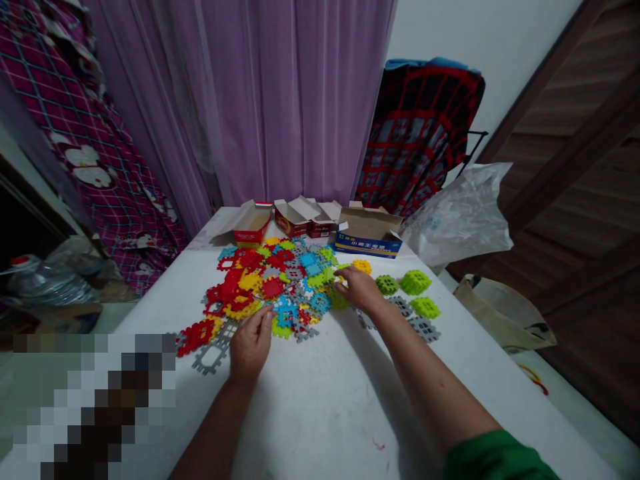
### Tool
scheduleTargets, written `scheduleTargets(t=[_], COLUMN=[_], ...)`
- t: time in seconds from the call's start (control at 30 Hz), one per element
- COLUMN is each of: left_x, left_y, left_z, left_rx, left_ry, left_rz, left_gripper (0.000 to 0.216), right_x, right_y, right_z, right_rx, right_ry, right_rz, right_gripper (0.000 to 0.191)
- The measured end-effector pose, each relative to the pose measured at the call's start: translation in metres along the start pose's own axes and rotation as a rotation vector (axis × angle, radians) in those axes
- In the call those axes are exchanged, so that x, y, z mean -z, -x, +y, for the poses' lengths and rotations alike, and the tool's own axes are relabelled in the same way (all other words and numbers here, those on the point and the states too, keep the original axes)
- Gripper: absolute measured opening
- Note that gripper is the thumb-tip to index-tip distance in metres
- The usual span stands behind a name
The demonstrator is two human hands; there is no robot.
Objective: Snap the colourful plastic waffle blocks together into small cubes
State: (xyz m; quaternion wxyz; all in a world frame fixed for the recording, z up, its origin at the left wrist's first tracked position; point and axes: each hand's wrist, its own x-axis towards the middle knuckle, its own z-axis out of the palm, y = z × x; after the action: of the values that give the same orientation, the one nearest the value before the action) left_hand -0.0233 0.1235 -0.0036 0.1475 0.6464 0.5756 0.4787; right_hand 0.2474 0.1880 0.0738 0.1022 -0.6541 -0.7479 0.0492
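Observation:
A heap of flat plastic building tiles (270, 287) in red, yellow, blue, green and grey lies on the white table (320, 400). My left hand (250, 343) rests palm down at the heap's near edge, fingers stretched toward a blue tile (286, 311). My right hand (359, 288) reaches into the heap's right side, fingertips pinched on a green tile (338, 298). To its right sit assembled green cubes (414, 283) and grey tiles (423, 327).
Open red cardboard boxes (253, 227) and a blue box (369, 240) stand at the table's far edge. A clear plastic bag (460, 217) hangs off the right side. Purple curtains (280, 100) and a draped chair (417, 133) are behind. A blurred patch covers the lower left.

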Motion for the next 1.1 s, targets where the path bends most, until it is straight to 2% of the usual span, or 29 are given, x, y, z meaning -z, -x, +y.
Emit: scheduleTargets(t=[0.07, 0.13, 0.23, 0.3, 0.43, 0.6, 0.7, 0.83, 0.93, 1.1], left_x=[-0.001, -0.003, -0.006, -0.007, -0.005, 0.001, 0.003, 0.004, 0.004, 0.002], left_y=[0.001, 0.002, 0.004, 0.006, 0.007, 0.011, 0.016, 0.021, 0.022, 0.022], left_z=[-0.003, -0.006, -0.009, -0.009, -0.008, -0.008, -0.01, -0.012, -0.01, -0.002], left_rx=[-0.022, -0.046, -0.055, -0.044, -0.031, -0.012, 0.004, -0.005, -0.065, -0.142], left_ry=[0.01, 0.021, 0.022, 0.018, 0.02, 0.035, 0.039, 0.008, -0.038, -0.078], left_rz=[-0.003, -0.008, 0.049, 0.078, 0.054, 0.005, -0.005, 0.033, 0.097, 0.106], left_gripper=[0.04, 0.038, 0.035, 0.034, 0.032, 0.033, 0.034, 0.032, 0.029, 0.032], right_x=[-0.008, -0.017, -0.03, -0.037, -0.044, -0.045, -0.046, -0.051, -0.054, -0.059], right_y=[-0.034, -0.065, -0.094, -0.099, -0.081, -0.055, -0.052, -0.049, -0.035, 0.011], right_z=[-0.014, -0.026, -0.041, -0.046, -0.044, -0.031, -0.021, -0.014, -0.017, -0.044], right_rx=[0.022, 0.031, 0.032, 0.075, 0.17, 0.202, 0.124, -0.029, -0.048, 0.042], right_ry=[-0.031, -0.042, -0.004, 0.022, 0.03, -0.036, -0.254, -0.691, -0.876, -0.946], right_rz=[0.074, 0.092, 0.023, -0.051, -0.101, -0.023, 0.098, 0.265, 0.195, 0.063], right_gripper=[0.047, 0.058, 0.062, 0.057, 0.038, 0.022, 0.026, 0.039, 0.048, 0.047])
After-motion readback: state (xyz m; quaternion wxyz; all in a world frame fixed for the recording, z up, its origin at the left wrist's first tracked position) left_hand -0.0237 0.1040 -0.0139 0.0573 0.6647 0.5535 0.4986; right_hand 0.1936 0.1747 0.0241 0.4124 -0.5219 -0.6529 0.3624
